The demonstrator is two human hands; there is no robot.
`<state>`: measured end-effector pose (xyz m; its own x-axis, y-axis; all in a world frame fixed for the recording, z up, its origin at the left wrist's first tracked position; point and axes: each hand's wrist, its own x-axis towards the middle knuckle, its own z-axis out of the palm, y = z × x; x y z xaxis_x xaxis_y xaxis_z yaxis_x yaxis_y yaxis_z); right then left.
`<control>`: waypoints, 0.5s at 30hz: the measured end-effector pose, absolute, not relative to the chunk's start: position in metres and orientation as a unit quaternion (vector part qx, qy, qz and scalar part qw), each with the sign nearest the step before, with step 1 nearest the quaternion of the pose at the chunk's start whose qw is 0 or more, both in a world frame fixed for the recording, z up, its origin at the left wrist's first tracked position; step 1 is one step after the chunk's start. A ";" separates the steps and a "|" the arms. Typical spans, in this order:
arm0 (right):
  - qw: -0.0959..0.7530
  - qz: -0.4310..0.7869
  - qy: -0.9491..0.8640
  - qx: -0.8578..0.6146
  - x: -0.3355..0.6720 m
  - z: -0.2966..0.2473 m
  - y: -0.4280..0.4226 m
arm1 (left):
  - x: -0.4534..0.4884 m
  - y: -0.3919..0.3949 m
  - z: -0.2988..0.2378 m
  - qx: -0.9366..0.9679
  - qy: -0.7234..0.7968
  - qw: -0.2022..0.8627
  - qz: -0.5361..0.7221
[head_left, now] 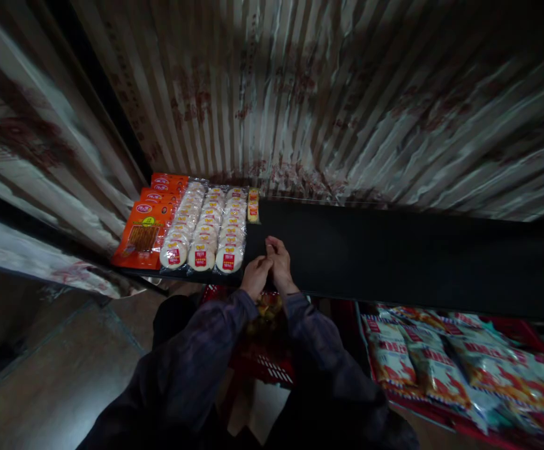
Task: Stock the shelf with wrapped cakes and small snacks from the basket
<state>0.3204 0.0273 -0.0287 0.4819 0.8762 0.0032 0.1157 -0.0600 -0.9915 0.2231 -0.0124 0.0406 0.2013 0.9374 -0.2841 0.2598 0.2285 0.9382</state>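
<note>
Over the front edge of the black shelf [394, 256], my left hand [256, 277] and my right hand [279, 265] are close together, appearing to touch. The fingers of both are curled in; whatever is between them, if anything, is hidden. Just beyond them lies a short row of small yellow-and-red packets [253, 206]. Left of my hands are rows of round white packaged crackers [228, 257] with red labels. Beneath my wrists sits a red basket [262, 369] with yellowish wrapped items [268, 307], blurred and dim.
Orange snack bags [141, 237] overlap at the shelf's left end. A red crate [441, 417] at lower right holds several white, red and blue snack bags [434, 369]. Striped, flowered curtain cloth [291, 106] hangs behind the shelf. Tiled floor [65, 369] shows at lower left.
</note>
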 end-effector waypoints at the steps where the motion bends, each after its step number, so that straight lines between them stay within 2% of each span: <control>1: 0.573 0.336 -0.393 -0.636 0.316 -0.027 0.011 | 0.217 -0.025 0.036 0.530 0.535 0.576 0.318; 4: 0.551 0.345 -0.427 -0.629 0.300 -0.022 -0.039 | 0.194 -0.061 0.024 0.510 0.484 0.631 0.327; 11: 0.523 0.278 -0.482 -0.646 0.274 -0.032 -0.115 | 0.153 -0.120 -0.005 0.436 0.492 0.699 0.280; 15: 0.485 0.285 -0.479 -0.674 0.273 -0.067 -0.130 | 0.147 -0.121 -0.027 0.407 0.580 0.670 0.220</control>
